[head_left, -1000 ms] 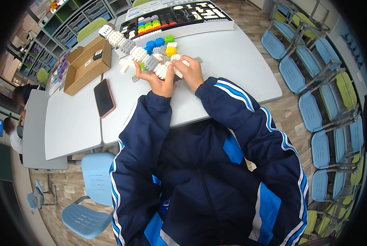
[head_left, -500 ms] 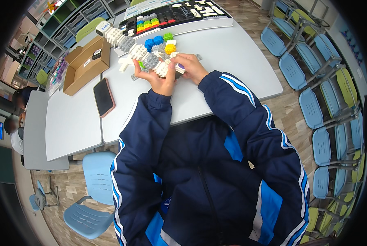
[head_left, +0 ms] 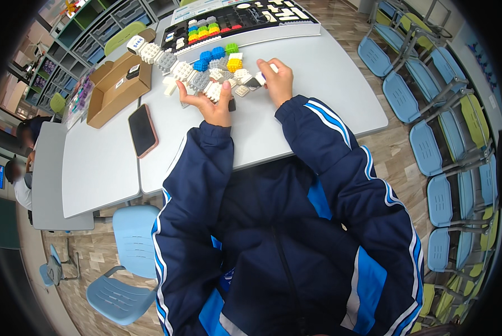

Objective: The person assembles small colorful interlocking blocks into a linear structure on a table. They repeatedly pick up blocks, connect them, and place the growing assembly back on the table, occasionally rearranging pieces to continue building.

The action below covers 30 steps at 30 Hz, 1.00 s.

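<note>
White and grey studded plastic makes up the chain point(head_left: 184, 69) that slants away from me over the table point(head_left: 268, 137), from my left hand point(head_left: 215, 112) to the far edge of the box point(head_left: 96, 112), as my head view shows it. That hand is half open, index finger and thumb spread on either side of the chain's near end, cradling it; the fingers underneath are hidden. My right hand point(head_left: 280, 84) is closed in a pinch on a white piece point(head_left: 259, 77) with a dark end, just beside the chain. Whether the two touch, I can't tell.

I judge the chain light, with hard, stiff blocks, but long enough to sag or part at a joint if I lift it by one end. The studs should give good grip; the sides of a block near the middle look the safest hold, with a second hand near the end. The small white piece seems to suit fingertips.

A short dark marking is handwritten or printed on the white end block point(head_left: 136, 43). Pale labels show in the box, too small to read, as is the print on the sheet point(head_left: 203, 8) behind the tray point(head_left: 310, 29).
</note>
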Each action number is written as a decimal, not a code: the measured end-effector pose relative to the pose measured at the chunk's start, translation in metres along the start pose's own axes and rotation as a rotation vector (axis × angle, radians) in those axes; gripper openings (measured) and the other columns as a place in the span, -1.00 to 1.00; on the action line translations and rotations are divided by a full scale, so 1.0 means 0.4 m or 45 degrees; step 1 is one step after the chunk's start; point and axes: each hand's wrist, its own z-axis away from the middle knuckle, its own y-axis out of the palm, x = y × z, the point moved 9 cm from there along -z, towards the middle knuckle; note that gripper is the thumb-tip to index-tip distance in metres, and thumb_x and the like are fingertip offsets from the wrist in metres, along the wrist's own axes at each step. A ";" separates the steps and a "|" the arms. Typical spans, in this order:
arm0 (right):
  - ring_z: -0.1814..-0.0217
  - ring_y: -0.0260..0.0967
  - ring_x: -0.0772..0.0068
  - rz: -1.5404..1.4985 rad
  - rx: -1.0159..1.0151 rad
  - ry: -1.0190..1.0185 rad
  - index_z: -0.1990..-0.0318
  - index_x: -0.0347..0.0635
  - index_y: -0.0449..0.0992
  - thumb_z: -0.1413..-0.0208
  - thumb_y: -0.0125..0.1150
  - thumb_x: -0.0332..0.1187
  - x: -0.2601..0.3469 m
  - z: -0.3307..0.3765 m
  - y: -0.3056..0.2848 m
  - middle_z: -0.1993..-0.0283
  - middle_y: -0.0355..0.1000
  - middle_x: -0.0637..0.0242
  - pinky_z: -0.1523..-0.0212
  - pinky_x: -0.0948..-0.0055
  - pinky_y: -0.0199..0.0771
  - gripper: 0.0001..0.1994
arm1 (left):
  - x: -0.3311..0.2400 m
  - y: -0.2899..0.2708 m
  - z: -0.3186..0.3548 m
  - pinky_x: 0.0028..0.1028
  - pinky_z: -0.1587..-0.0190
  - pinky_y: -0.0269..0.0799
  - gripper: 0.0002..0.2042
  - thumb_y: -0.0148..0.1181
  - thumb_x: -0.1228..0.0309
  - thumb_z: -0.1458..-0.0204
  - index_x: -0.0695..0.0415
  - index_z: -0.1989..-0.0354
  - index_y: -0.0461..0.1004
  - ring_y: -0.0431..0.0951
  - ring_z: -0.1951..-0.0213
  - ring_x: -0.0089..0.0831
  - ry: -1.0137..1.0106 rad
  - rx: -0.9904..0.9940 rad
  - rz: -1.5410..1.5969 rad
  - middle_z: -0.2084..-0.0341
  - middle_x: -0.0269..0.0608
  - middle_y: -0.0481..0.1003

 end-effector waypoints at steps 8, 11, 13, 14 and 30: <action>0.39 0.43 0.34 0.326 -0.247 -0.292 0.27 -0.23 0.44 0.00 0.39 -0.21 0.054 -0.031 -0.050 0.42 0.49 0.17 0.33 0.37 0.40 -0.68 | 0.004 0.018 0.001 -0.46 0.27 0.53 -0.06 0.30 0.65 0.09 -0.08 -0.35 -0.26 0.46 0.21 -0.39 -0.003 0.190 -0.028 0.05 0.01 0.31; 0.33 0.45 0.28 0.395 -0.230 -0.289 0.26 -0.23 0.45 0.04 0.42 -0.21 0.041 -0.065 -0.062 0.37 0.49 0.14 0.29 0.34 0.42 -0.66 | -0.032 0.055 0.004 -0.39 0.06 0.47 -0.09 0.29 0.68 0.12 -0.04 -0.35 -0.18 0.45 0.13 -0.36 0.054 0.293 0.001 0.04 0.01 0.33; 0.28 0.47 0.23 0.412 -0.229 -0.294 0.26 -0.24 0.46 0.06 0.44 -0.19 0.021 -0.095 -0.072 0.35 0.50 0.10 0.26 0.31 0.44 -0.65 | -0.025 0.067 0.016 -0.37 -0.11 0.35 -0.15 0.21 0.73 0.10 0.08 -0.34 -0.15 0.44 -0.03 -0.30 -0.010 0.390 0.035 -0.07 0.09 0.35; 0.23 0.46 0.23 0.455 -0.211 -0.285 0.24 -0.24 0.48 0.07 0.44 -0.18 0.009 -0.113 -0.072 0.29 0.49 0.09 0.23 0.31 0.44 -0.63 | -0.026 0.074 0.019 -0.37 -0.10 0.35 -0.18 0.20 0.74 0.10 0.09 -0.33 -0.13 0.45 -0.03 -0.30 -0.003 0.417 0.030 -0.06 0.09 0.36; -0.02 0.43 0.31 0.070 0.186 -0.286 -0.07 -0.25 0.45 -0.11 0.28 -0.09 0.032 -0.117 0.001 -0.13 0.32 0.14 0.03 0.40 0.46 -0.51 | 0.010 0.054 0.038 -0.42 0.07 0.44 -0.37 0.20 0.65 0.18 0.16 -0.15 0.14 0.56 0.12 -0.28 -0.100 0.388 -0.280 0.13 0.03 0.50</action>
